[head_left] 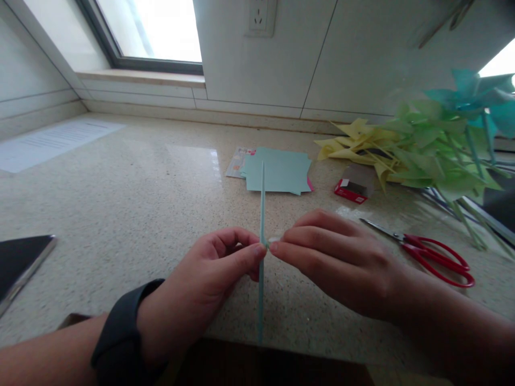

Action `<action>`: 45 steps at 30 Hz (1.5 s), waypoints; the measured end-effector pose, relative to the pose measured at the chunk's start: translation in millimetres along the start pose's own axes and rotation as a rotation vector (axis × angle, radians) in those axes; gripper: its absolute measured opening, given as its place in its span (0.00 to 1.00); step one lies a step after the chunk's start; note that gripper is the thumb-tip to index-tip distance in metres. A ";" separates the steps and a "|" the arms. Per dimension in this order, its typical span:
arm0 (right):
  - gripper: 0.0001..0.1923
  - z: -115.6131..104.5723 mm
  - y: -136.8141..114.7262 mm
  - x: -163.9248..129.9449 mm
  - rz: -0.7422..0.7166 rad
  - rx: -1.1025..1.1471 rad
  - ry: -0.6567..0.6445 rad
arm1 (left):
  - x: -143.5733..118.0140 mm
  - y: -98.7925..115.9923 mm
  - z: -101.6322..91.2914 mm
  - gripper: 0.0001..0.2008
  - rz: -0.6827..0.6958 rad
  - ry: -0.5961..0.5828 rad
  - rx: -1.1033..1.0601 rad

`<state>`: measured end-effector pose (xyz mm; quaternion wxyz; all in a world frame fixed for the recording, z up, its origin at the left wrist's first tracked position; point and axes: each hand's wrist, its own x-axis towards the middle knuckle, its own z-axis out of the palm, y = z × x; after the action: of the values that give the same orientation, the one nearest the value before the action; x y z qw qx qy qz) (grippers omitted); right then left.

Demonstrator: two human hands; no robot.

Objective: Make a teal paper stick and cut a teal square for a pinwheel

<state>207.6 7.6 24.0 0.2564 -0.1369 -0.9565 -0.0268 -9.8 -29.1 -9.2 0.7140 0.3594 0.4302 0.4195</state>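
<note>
two hands meet above a speckled stone counter (132, 203), the largest surface in view, whose near edge lies under the wrists. at the far right a heap of finished paper pinwheels (426, 145), yellow, green and blue, lies with its sticks fanned toward the red-handled scissors (434, 254), which lie open-bladed just beside the right hand (341, 262); a careless sweep of that forearm could catch the blades. further back sit a stack of pale green paper sheets (277, 171) and a small red box (354, 185). the left hand (205, 284) pinches a thin pale green stick (262, 203) at mid-length, held upright, off the counter; the right hand's fingertips pinch something tiny against it, too small to identify. risk noted: the slim stick may bend or slip under uneven pressure, and the small piece could drop onto the counter.
</note>
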 end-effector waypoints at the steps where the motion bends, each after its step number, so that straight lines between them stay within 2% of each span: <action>1: 0.11 0.4 0.0 0.1 0.000 -0.010 0.003 | 0.2 -0.1 -0.2 0.10 0.003 -0.011 0.000; 20: 0.10 4.0 -0.5 -1.0 0.028 -0.056 -0.015 | 3.4 -9.2 -5.8 0.04 0.017 -0.067 -0.112; 29: 0.11 2.9 -4.3 2.8 0.023 -0.111 -0.007 | 2.8 -6.1 -3.6 0.07 0.007 -0.066 -0.107; 33: 0.10 1.4 -5.1 3.0 0.012 -0.119 -0.013 | 1.5 -6.8 -4.8 0.06 0.005 -0.020 -0.107; 39: 0.09 4.0 -1.4 -2.3 0.016 -0.001 0.018 | 1.2 -6.5 -5.1 0.06 0.013 -0.040 -0.090; 45: 0.07 8.5 -1.4 -3.1 0.111 0.132 0.059 | 1.2 -4.1 -3.1 0.07 0.018 -0.068 -0.098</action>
<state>205.6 6.5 15.2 0.2941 -0.1717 -0.9391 0.0464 -11.2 -29.1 -14.3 0.7411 0.3418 0.3815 0.4342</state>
